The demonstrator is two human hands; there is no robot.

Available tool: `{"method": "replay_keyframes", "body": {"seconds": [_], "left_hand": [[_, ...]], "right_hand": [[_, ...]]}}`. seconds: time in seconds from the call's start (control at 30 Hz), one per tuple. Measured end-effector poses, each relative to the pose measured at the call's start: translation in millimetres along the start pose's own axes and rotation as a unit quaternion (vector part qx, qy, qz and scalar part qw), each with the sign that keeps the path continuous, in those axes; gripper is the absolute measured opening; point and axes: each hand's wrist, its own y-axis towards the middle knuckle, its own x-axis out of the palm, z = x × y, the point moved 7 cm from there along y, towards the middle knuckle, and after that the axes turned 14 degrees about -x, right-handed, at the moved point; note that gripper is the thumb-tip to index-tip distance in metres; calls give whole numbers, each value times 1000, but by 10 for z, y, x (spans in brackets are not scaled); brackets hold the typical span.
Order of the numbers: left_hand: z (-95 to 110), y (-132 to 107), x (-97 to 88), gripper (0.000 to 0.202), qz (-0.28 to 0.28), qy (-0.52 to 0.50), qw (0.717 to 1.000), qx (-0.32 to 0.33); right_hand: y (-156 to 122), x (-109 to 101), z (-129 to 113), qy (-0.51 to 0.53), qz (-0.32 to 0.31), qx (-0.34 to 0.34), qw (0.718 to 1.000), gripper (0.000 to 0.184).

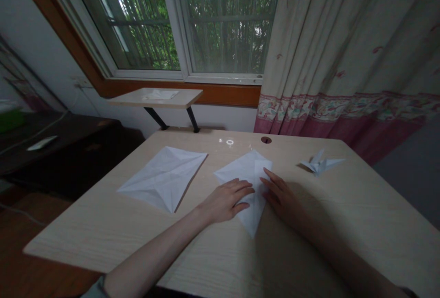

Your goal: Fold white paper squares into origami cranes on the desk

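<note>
A white sheet of paper (254, 215), partly folded along its right side, lies on the desk beneath both hands. My left hand (228, 199) rests on its left part, fingers stretched toward the right. Along the folded right edge lies my right hand (280, 192), its fingers extended and touching the paper. To the left is a second white sheet (165, 174), spread out and marked with creases. A folded paper crane (319, 164) stands on the right side of the desk.
The wooden desk (103, 229) has a raised shelf (134, 98) at its back left, with white paper (161, 94) on it. A round cable hole (266, 140) sits near the back edge. Behind are a window (227, 27) and a long curtain (343, 50). A dark cabinet (85, 142) stands at left.
</note>
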Motion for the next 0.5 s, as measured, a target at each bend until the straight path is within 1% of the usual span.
{"method": "replay_keyframes", "body": {"seconds": [0.17,0.5], "left_hand": [[27,-6,33,41,-6,27,1000,1],[4,6,20,41,1,37,999,-13]], "right_hand": [[-3,-48,28,3,18,17,1000,45],[31,-154,3,-16,46,12,999,40]]}}
